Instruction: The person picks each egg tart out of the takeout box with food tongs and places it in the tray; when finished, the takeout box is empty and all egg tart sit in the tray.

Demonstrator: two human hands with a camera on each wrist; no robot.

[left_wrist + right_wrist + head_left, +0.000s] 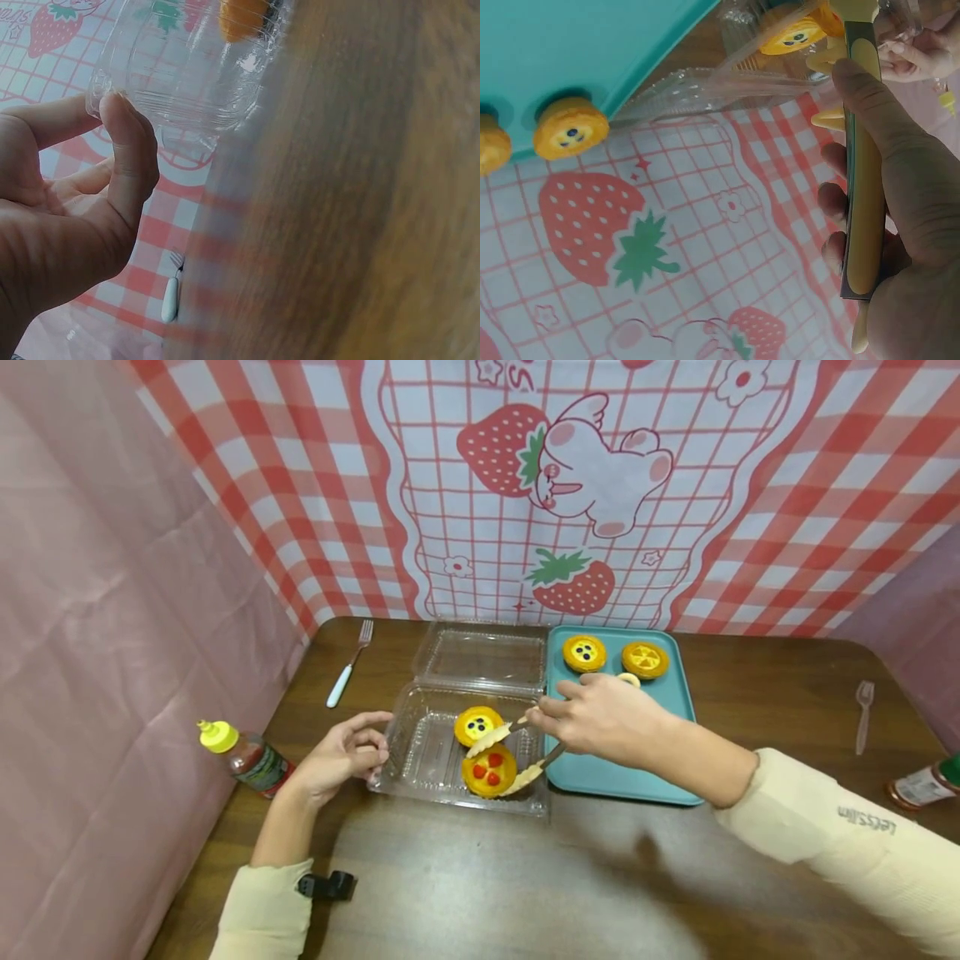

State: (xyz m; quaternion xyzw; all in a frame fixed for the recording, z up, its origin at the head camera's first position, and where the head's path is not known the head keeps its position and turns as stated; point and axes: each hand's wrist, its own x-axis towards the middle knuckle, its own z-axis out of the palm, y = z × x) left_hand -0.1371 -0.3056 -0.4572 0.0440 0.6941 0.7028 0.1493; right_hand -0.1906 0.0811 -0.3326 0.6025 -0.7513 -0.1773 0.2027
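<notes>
At the left wall of a clear plastic clamshell box (427,752), my left hand (337,764) pinches the rim between thumb and finger. My right hand (603,714) grips a pair of tongs (864,172), with cream-coloured tips reaching down into the box. Those tips stand on either side of an egg tart with red fruit pieces (489,774). Right behind it in the box is a tart with dark berries (478,724). The box's lid (487,656) lies folded back, away from me.
Beside the box, a teal tray (622,777) bears another dark-berry tart (584,652) and a tart with yellow pieces (645,659). A fork (348,668) and a yellow-capped sauce bottle (247,756) are on the left. To the right are a clear fork (864,714) and a green-capped bottle (922,785).
</notes>
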